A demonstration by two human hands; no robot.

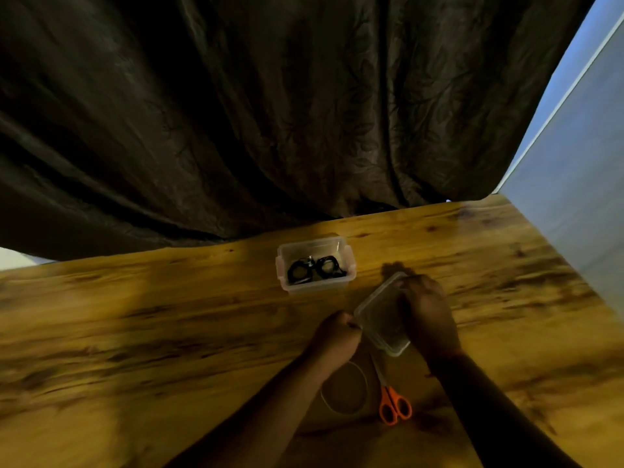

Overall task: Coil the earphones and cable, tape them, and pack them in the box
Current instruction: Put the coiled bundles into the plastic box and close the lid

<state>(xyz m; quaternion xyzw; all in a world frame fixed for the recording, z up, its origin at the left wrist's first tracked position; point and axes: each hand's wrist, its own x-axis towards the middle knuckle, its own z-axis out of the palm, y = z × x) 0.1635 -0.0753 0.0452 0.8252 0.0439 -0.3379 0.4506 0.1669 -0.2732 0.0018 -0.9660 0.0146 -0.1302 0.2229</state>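
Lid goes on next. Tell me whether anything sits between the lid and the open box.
Nothing visible does. Both hands hold the lid nearer the camera than the box, with only bare table between. The two black coils lie inside, below its rim.

Wooden table (pixel 169 332) with box (pixel 349 265), tape roll (pixel 344 388), scissors (pixel 393 403)

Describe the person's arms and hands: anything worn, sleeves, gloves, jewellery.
Both forearms are bare, with no sleeves in view. The left hand and right hand wear no gloves. A thin reddish-orange band seems to circle the right wrist; the dim light hides details. No rings or watch can be made out.
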